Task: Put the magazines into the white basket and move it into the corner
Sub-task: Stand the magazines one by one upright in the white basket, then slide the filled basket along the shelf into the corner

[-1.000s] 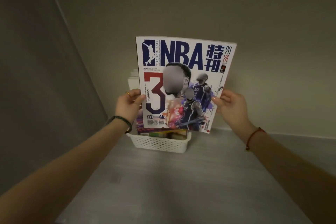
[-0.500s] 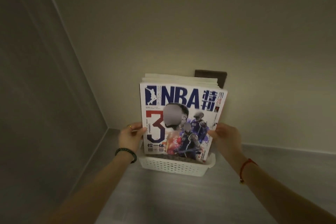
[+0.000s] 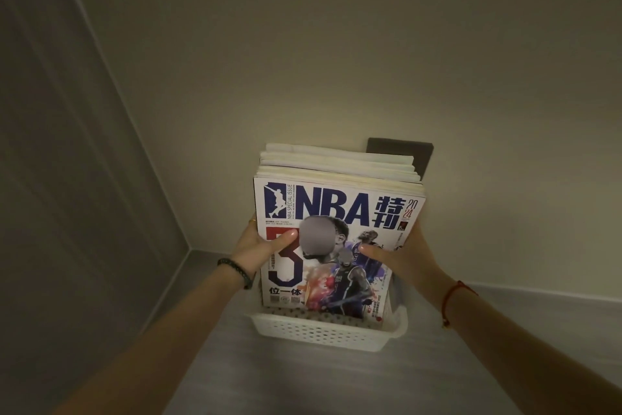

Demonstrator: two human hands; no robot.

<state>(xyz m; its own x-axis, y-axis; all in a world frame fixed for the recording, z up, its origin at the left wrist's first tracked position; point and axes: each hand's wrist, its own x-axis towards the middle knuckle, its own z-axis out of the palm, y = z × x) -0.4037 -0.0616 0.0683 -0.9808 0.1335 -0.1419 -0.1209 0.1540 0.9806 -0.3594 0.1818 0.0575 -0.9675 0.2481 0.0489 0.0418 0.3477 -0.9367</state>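
The magazines point(image 3: 340, 192) stand upright as one stack in the white basket point(image 3: 323, 332), which sits on the grey floor point(image 3: 303, 381) near the corner, close to the back wall point(image 3: 336, 44). The left hand point(image 3: 259, 244) clasps the stack's left edge, thumb pressed on the front NBA cover. The right hand point(image 3: 400, 254) clasps the right edge, thumb likewise on the cover. Both grips sit about mid-height on the stack, above the basket rim. A dark wall plate point(image 3: 417, 152) shows behind the magazines.
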